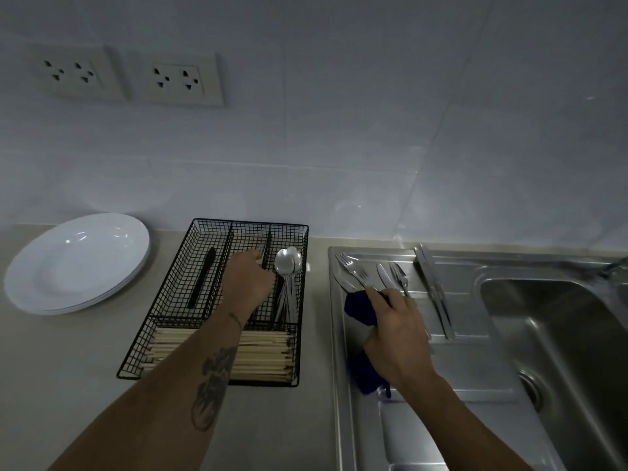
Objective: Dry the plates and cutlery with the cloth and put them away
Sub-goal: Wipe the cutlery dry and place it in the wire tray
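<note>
Left forearm: tattooed, closest to the lens, reaching up across the counter and over the wire cutlery tray.
Left hand: down in the tray's middle back compartment, fingers curled, something pale at the fingertips; too blurred to say what it is or whether it is gripped.
Right hand: over the steel draining board, fingers wrapped around the dark blue cloth, which bulges out above and below the fist.
Cutlery to dry: forks and knives lie fanned at the draining board's back left corner, their handles running in under the cloth and the right hand's fingers; I cannot tell which piece is being held.
More cutlery: two long steel pieces lie along the ridge at the board's right edge, beside the sink basin.
Tray, right back compartment: spoons stacked bowls-up, just beside the left hand.
Tray, left back compartment: one black knife, alone.
Tray, front compartment: pale wooden chopsticks lying crosswise, partly under the left forearm.
Plates: white stack at the counter's back left, against the wall, well apart from the tray.
Wall: two double sockets above the plates.
</note>
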